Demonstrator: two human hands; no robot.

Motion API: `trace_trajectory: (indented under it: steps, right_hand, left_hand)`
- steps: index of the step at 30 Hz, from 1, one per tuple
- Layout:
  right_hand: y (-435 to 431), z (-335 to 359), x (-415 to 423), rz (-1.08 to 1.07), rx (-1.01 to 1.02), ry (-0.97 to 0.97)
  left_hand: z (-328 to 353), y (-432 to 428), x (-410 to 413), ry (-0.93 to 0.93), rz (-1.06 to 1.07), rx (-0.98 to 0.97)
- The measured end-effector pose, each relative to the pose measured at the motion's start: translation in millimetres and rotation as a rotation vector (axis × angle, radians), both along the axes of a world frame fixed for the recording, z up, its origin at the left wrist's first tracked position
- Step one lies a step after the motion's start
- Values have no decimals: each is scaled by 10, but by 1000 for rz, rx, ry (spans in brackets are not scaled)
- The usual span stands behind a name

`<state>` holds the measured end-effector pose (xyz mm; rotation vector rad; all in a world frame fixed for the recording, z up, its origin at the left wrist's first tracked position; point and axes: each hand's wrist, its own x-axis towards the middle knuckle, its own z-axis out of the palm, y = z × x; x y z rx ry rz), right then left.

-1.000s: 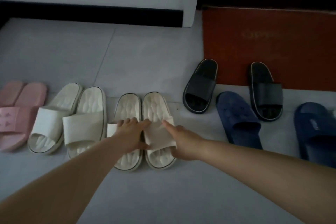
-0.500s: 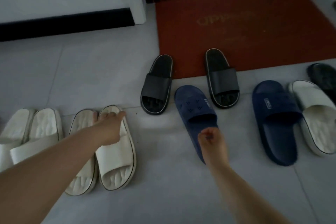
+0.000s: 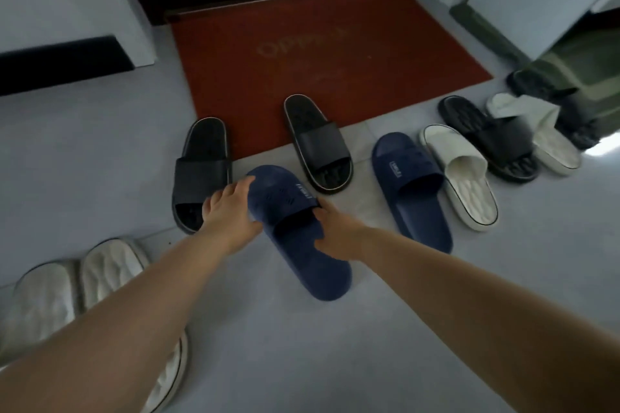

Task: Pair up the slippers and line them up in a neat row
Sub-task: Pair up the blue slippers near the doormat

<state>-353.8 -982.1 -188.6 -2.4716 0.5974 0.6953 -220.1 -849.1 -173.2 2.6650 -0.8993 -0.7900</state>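
A grey tiled floor [image 3: 100,178] carries everything, with a red doormat [image 3: 335,54] at the dark doorway. A cream pair [image 3: 110,265] lies side by side at the lower left, partly under the left forearm. In the middle a navy slipper [image 3: 281,198] lies slanted on the tiles, between a black slipper [image 3: 201,171] and another black slipper [image 3: 318,144] half on the mat. To the right come the second navy slipper [image 3: 411,184], a white slipper [image 3: 459,174] just beside it, then more dark and pale ones, blurred. The left hand [image 3: 231,211] rests against the slanted slipper's left side, fingers stretched fairly straight. The right hand [image 3: 335,231] grips its right edge at the strap, fingers curled.
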Motion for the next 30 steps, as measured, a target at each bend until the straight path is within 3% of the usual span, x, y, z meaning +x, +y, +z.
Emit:
trace_trajectory:
  steps: [5, 9, 13, 19, 25, 30]
  right_hand:
    - [12, 32, -354, -135, 91, -167]
    - [-184, 10, -960, -236, 36, -243]
    - [-468, 53, -1654, -532, 48, -335]
    - [-947, 359, -2258, -901, 107, -554]
    - [-1271, 317, -2436, -986, 20, -481]
    - [-1326, 337, -2364, -929, -8, -405]
  left_hand:
    - [-125, -84, -96, 136, 5, -170]
    - [-165, -293, -301, 176, -8, -324]
    - [-195, -694, -594, 170, -5, -400]
    - [-175, -1630, -1112, 66, -269, -321]
    - [-259, -2353, -1331, 55, -379, -6]
    - [-262, -2236, -1244, -77, -361, 57]
